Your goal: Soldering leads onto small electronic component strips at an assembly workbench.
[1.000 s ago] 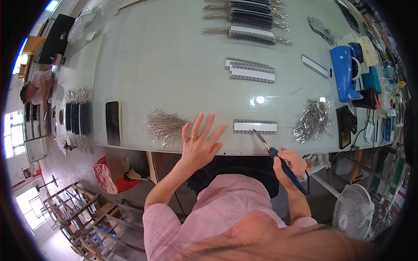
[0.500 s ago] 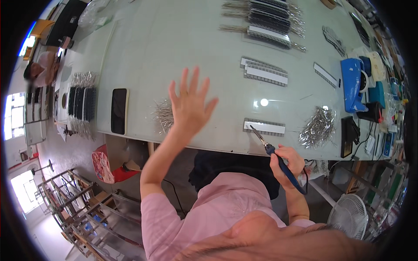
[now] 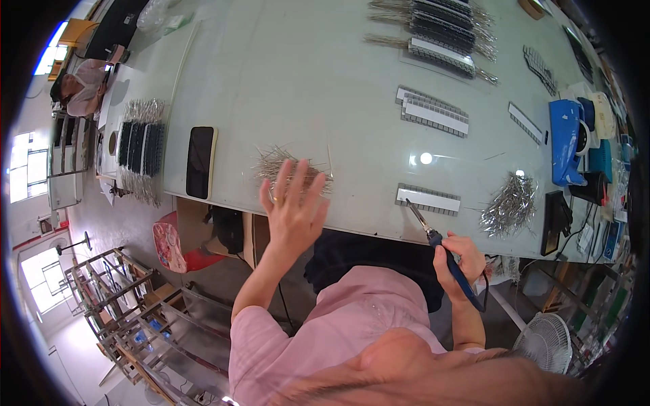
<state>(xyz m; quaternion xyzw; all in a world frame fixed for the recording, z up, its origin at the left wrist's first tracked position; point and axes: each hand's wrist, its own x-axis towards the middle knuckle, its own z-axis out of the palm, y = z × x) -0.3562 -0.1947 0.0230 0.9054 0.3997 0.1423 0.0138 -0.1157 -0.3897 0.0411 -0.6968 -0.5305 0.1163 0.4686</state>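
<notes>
My right hand [image 3: 460, 260] is wrapped round the dark blue handle of a soldering iron [image 3: 455, 272]. The iron's tip points at the left end of a white strip with grey gridded edges [image 3: 430, 199], lying near the table's front edge; whether it touches cannot be made out. With fingers spread, my left hand [image 3: 292, 220] is over the front of a pile of thin silvery wires [image 3: 276, 162], partly hiding it. Nothing shows in that hand. To the right of the strip lies a second heap of shiny wire pieces [image 3: 509, 208].
Two overlapping gridded strips [image 3: 435, 115] lie farther back, below a stack of dark strips with wire ends [image 3: 443, 34]. A phone [image 3: 200, 162] and another dark wired bundle [image 3: 141, 143] are at left. A blue device [image 3: 563, 142] stands right. Another person [image 3: 82, 86] sits far left.
My left hand has drawn back toward the table's front edge, uncovering more of the wire pile. The soldering iron stays at the strip's left end. The whole view has shifted slightly.
</notes>
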